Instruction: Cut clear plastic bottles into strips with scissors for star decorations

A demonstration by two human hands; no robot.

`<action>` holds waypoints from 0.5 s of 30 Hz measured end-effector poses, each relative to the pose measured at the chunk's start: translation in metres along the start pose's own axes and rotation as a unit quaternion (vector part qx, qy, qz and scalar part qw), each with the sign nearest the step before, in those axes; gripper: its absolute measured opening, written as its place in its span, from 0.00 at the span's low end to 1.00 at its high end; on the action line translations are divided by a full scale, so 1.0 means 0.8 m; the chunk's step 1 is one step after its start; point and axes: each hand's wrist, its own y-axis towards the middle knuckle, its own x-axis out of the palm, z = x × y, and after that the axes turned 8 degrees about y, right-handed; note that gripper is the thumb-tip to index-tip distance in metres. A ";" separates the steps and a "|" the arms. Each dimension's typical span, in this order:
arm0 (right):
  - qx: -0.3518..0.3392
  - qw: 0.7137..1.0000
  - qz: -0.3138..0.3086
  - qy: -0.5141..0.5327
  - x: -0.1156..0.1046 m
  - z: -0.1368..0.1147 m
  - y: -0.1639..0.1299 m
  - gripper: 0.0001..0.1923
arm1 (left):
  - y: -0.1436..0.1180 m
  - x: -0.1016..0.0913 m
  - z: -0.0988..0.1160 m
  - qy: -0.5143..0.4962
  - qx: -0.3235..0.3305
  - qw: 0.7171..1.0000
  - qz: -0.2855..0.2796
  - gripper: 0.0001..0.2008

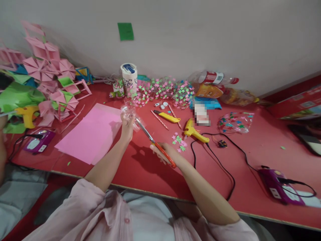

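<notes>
In the head view my left hand (pixel 127 129) is closed around a piece of clear, crinkled plastic (pixel 129 112) above the middle of the table. My right hand (pixel 164 154) grips scissors (pixel 164 154) with orange handles. Their metal blades point up and left, with the tips at or close to the plastic; whether they touch it I cannot tell. Beneath my left forearm lie sheets of pink paper (pixel 89 134). Small pink and green paper stars (pixel 180 142) are scattered to the right of my right hand.
Behind my hands are a white cup (pixel 129 80), star-covered clear plastic (pixel 163 88) and a yellow utility knife (pixel 167 116). A yellow glue gun (pixel 195 132) trails its cord toward a purple power box (pixel 281 187). Folded paper shapes (pixel 50 63) and another person's arm (pixel 2 150) are left.
</notes>
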 end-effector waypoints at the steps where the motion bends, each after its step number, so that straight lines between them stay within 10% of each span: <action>1: -0.009 1.000 -0.002 -0.007 0.000 0.002 0.000 0.26 | -0.001 0.000 0.000 0.009 0.014 1.000 -0.009 0.26; 15: 0.032 0.999 0.038 0.002 0.006 -0.009 -0.001 0.25 | -0.005 0.001 0.005 -0.005 0.039 0.999 -0.025 0.21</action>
